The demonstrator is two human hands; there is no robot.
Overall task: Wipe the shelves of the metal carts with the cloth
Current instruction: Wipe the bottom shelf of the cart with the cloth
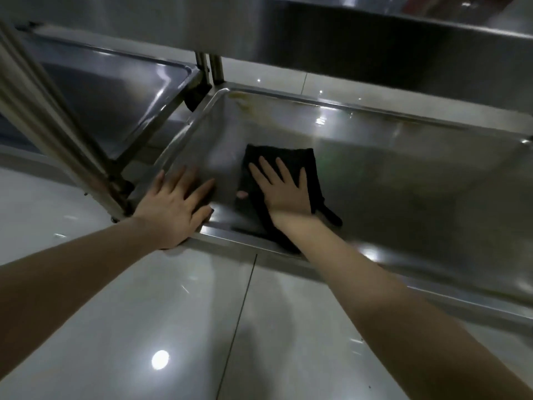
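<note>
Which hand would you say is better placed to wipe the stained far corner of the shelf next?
Right. The right hand presses flat on the cloth inside the shelf; the left hand rests bare on its near corner.

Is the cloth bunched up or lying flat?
Flat: the cloth lies on the shelf, pressed under the outstretched right hand.

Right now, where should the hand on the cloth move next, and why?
Probably push the right hand and black cloth forward toward the far left corner of the shelf: brownish stains show there, while the left hand rests on the near edge.
</note>
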